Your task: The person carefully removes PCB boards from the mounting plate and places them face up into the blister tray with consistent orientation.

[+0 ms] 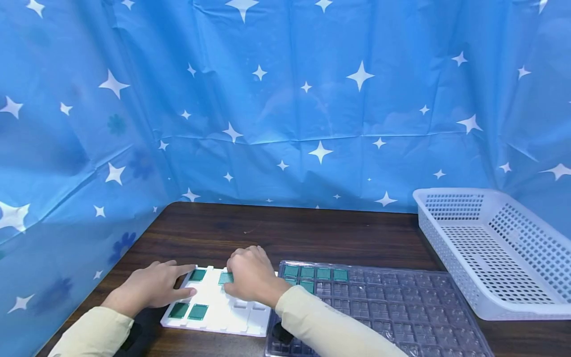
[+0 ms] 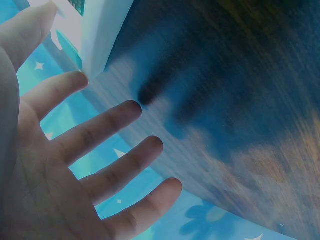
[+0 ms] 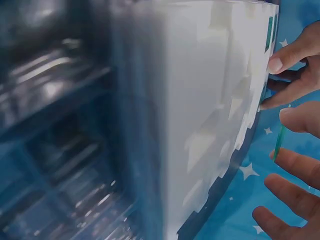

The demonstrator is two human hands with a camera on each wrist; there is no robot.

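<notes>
My right hand is above the far side of a white tray. Between its thumb and index finger it pinches a thin green square chip, seen edge-on in the right wrist view. My left hand lies at the tray's left edge, fingers spread and fairly straight, with the thumb reaching over the tray and the index fingertip by its far corner. Green chips sit in the tray's left part: one at the back and two at the front, a left one and a right one.
A clear plastic tray with rows of square pockets lies right of the white one, several green chips in its far left pockets. A white perforated basket stands at the right. A blue starred curtain hangs behind the dark wooden table.
</notes>
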